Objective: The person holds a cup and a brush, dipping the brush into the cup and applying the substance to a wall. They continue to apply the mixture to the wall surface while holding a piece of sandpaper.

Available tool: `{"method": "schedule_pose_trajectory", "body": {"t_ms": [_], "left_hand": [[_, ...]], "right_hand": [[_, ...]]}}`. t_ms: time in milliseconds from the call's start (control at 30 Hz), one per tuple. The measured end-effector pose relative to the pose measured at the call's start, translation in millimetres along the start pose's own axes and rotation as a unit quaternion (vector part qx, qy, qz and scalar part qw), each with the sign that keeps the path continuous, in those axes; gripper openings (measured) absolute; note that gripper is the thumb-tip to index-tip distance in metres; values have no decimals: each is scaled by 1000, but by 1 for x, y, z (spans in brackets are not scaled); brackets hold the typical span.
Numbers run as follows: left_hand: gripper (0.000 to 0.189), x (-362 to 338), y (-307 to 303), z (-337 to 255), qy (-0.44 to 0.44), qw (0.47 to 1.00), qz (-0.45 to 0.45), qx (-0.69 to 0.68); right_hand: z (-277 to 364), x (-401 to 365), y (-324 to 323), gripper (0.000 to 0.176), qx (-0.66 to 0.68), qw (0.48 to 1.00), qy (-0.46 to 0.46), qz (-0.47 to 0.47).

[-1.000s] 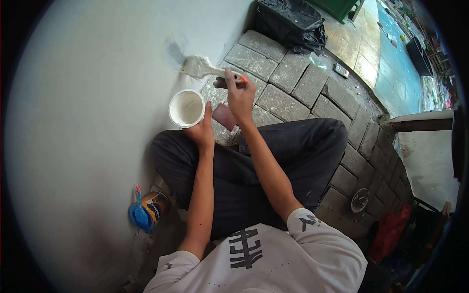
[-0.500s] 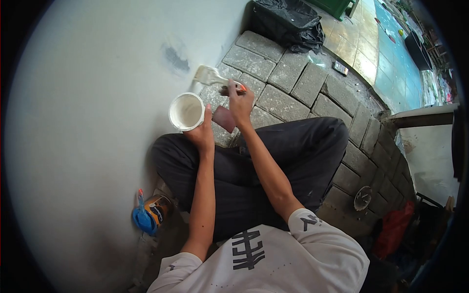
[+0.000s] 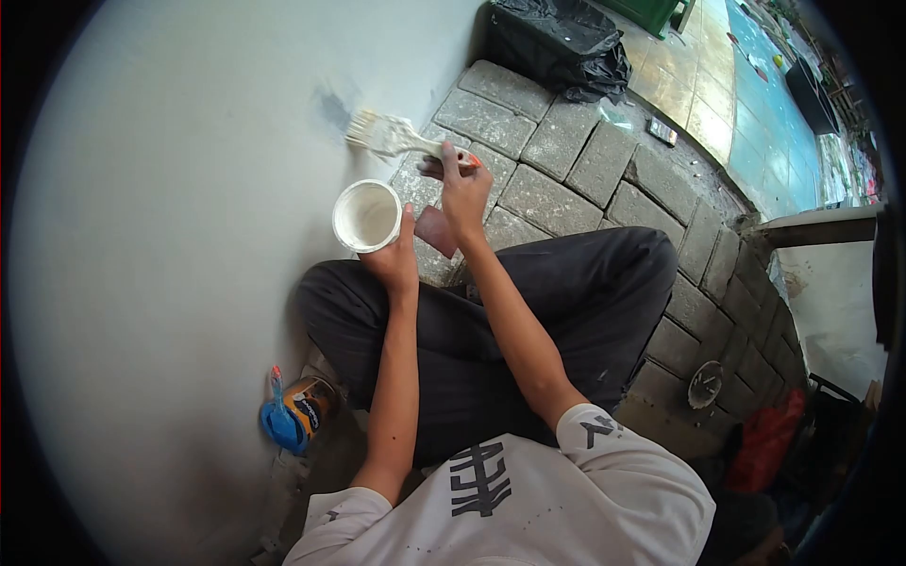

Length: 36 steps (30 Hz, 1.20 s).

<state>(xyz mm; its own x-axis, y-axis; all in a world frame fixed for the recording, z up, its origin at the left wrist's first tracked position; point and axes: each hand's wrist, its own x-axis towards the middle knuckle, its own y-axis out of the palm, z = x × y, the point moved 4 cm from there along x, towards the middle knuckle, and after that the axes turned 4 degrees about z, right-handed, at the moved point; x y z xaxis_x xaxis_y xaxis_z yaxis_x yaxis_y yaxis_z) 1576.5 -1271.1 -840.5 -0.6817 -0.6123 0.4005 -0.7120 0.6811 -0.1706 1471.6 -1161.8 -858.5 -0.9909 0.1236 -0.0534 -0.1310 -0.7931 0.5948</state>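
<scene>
White wall (image 3: 189, 189) beside stone paving (image 3: 566, 160). Right hand (image 3: 462, 189) grips a paintbrush (image 3: 392, 139) (bristles at a grey patch (image 3: 332, 104)); left hand (image 3: 392, 255) clasps a paint cup (image 3: 366, 216).

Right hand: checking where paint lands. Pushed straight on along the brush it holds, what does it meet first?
The brush in the right hand would likely meet the white wall by the grey patch; depth is unclear.

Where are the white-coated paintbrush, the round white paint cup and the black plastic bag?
white-coated paintbrush (image 3: 377, 134), head view, on the bristles.
round white paint cup (image 3: 354, 219), head view, inner wall.
black plastic bag (image 3: 557, 42), head view, crumpled middle.
</scene>
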Motion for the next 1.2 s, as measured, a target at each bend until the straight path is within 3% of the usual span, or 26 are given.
{"method": "schedule_pose_trajectory", "body": {"t_ms": [33,100,167,267,333,433,533,700,767,900,1100,1200], "left_hand": [[57,0,0,-1,-4,1000,1,0],[57,0,-1,-3,-5,1000,0,-5],[57,-1,1,-4,-6,1000,2,-12],[49,0,0,-3,36,999,-4,36],[58,-2,-1,-1,16,999,0,48],[58,-2,-2,0,2,999,0,51],[56,0,-1,-2,10,1000,-1,10],[48,0,-1,-6,26,999,-20,12],[48,0,-1,-4,21,1000,-18,10],[55,-2,-3,-3,15,999,0,46],[56,-1,-2,-6,19,999,-19,20],[53,0,-1,-8,16,1000,-17,17]], "right_hand": [[-1,2,-7,26,2,1000,0,1],[1,6,-20,28,-143,989,-35,8],[37,-2,-1,29,-100,995,-26,8],[68,-7,30,30,71,996,1,47],[72,-8,39,31,76,995,6,69],[48,-1,34,32,76,993,-3,89],[-13,13,-9,31,-11,999,5,38],[5,17,-28,31,-151,988,-15,27],[46,7,5,30,9,998,-27,62],[68,-4,41,30,104,988,-3,116],[-19,4,-19,27,19,998,33,57],[-13,8,-37,30,-169,985,-15,37]]}}
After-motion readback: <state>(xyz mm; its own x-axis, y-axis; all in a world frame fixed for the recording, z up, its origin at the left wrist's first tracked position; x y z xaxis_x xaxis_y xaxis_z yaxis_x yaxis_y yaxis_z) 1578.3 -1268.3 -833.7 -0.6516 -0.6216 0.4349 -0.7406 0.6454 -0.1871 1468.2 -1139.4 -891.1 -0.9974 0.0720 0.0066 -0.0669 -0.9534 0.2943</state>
